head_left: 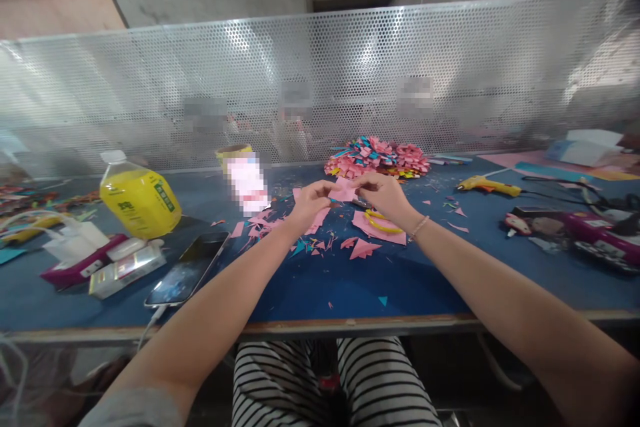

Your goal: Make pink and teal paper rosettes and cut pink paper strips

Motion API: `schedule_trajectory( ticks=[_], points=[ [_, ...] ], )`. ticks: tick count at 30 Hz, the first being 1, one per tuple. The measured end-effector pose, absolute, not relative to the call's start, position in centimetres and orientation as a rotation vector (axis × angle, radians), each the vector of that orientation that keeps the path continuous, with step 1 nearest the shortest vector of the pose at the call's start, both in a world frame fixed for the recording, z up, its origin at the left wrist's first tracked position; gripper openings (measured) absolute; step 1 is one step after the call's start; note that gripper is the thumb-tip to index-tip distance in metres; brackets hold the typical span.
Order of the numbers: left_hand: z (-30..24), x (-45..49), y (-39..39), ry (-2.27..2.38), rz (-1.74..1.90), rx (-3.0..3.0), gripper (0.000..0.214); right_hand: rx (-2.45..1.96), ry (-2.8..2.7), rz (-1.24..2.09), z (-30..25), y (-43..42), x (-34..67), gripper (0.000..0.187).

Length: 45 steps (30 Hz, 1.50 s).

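Note:
Above the blue tabletop I hold up a small piece of pink paper between both hands. My left hand pinches its left edge, and my right hand grips the right edge. Below my right hand lie yellow-handled scissors, resting on a larger pink sheet; their blades are mostly hidden. Pink and blue paper scraps are scattered under my left hand. Folded pink pieces lie nearer the table's front. Behind my hands sits a heap of pink, blue and yellow paper pieces.
At the left stand a yellow bottle, a purple power strip, a small box and a charging phone. A lit phone leans upright. A yellow glue gun lies right. A perforated metal screen borders the back.

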<state>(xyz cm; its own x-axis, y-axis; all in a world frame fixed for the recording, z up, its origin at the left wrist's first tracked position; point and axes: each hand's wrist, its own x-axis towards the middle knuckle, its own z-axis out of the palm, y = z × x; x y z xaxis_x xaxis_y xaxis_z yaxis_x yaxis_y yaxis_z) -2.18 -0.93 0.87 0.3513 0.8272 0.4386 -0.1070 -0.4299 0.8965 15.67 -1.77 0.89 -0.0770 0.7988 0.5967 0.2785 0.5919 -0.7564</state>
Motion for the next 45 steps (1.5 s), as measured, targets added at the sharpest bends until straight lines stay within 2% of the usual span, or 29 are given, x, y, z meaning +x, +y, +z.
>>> schedule_trajectory(
  ticks=[5,9,12,15,17,33,45],
  points=[
    [0.8,-1.9,-1.3,0.877,1.432,1.928,0.018,-0.905,-1.614,0.65,1.0,-1.9,15.3,0.016],
    [0.9,-2.0,-1.2,0.818,1.443,1.929,0.025,-0.963,-1.522,0.753,1.0,-2.0,15.0,0.012],
    [0.9,-1.9,-1.2,0.801,1.443,1.966,0.032,-0.902,-1.428,0.99,1.0,-2.2,14.8,0.012],
    [1.0,-1.8,-1.3,0.873,1.458,1.994,0.021,-0.842,-1.348,1.273,1.1,-2.5,14.7,0.02],
    [1.1,-1.7,-1.5,0.916,1.467,1.995,0.015,-0.827,-1.333,1.34,1.1,-2.6,14.6,0.026],
    [0.7,-1.3,-1.2,0.869,1.421,1.641,0.016,-0.887,-1.48,0.848,-0.1,-1.4,14.7,0.025],
    [1.4,-1.6,-1.6,0.902,1.545,1.778,0.008,-0.762,-1.496,1.042,0.9,-2.5,14.2,0.021]
  ],
)
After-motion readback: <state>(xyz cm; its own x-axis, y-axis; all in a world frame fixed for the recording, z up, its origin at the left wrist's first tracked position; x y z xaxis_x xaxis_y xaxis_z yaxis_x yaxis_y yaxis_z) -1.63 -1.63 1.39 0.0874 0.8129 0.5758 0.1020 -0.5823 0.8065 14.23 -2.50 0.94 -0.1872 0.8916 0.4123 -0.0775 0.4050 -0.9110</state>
